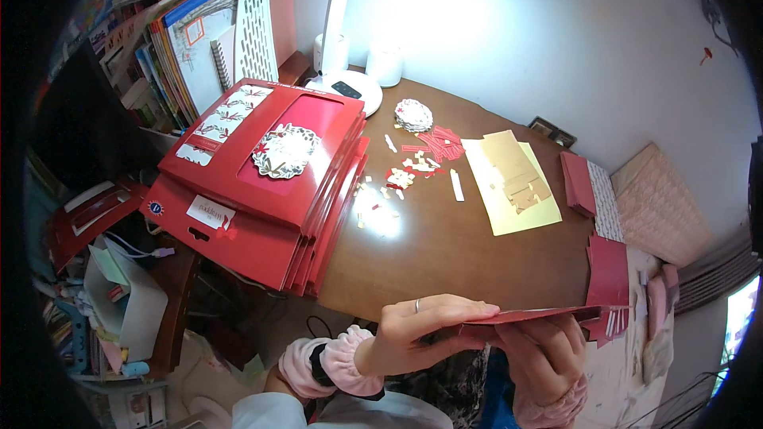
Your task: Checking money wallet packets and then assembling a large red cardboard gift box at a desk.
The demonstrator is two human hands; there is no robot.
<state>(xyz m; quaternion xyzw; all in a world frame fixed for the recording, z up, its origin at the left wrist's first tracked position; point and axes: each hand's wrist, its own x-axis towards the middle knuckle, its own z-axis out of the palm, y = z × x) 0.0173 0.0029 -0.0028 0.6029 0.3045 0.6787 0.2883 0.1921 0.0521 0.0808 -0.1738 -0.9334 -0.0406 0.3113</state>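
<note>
My left hand, with a ring on one finger, pinches the left end of a red cardboard piece between thumb and fingers. From below, my right hand grips the same piece with curled fingers. It is held nearly edge-on, just past the table's near right edge, so its face is hidden. To the left, a stack of red cardboard packages stands on the table. The top one has a cut-out window with a round wreath-patterned paper piece and a patterned strip.
On the brown table lie round paper pieces, red strips, small yellow scraps and yellow sheets. Red and patterned packs line the right edge. Behind stands a lit lamp; folders are at far left.
</note>
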